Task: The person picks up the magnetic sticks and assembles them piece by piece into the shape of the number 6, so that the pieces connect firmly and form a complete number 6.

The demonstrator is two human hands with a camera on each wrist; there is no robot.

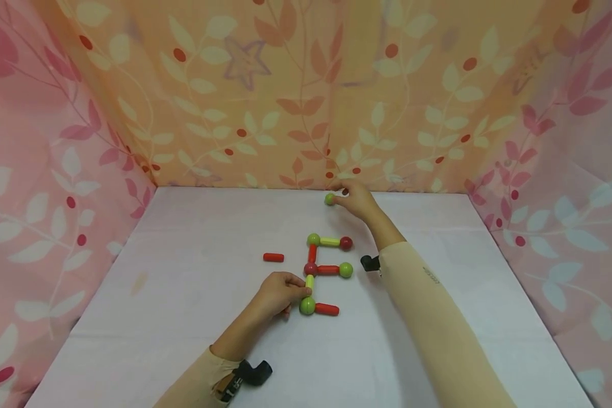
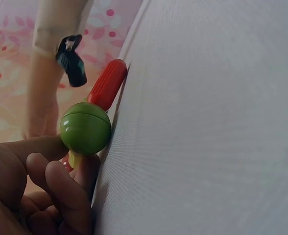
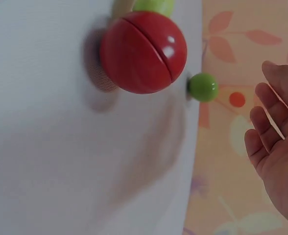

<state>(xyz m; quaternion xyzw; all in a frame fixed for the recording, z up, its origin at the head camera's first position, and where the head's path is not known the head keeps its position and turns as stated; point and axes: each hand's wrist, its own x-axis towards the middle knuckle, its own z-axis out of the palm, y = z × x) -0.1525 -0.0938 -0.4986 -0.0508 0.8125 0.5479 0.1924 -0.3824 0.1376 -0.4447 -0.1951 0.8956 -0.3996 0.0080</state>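
Observation:
My left hand (image 1: 279,293) pinches the yellow-green rod (image 1: 309,281) low in a joined figure of balls and rods on the white table. Below that rod comes a green ball (image 2: 86,128), and a red rod (image 1: 327,309) sticks out from it to the right. Higher up are a dark red middle ball (image 1: 310,268), red rods, another green ball (image 1: 313,239) and a red end ball (image 3: 144,53). Toward the back, my right hand (image 1: 359,201) reaches over a loose green ball (image 3: 203,87). In the right wrist view its fingers are loosely bent, apart from that ball.
A loose red rod (image 1: 273,257) lies left of the figure. The white table (image 1: 183,238) ends at a patterned cloth backdrop (image 1: 296,90), with pink patterned cloth (image 1: 556,141) at the sides. Each sleeve carries a black wrist camera (image 1: 255,373).

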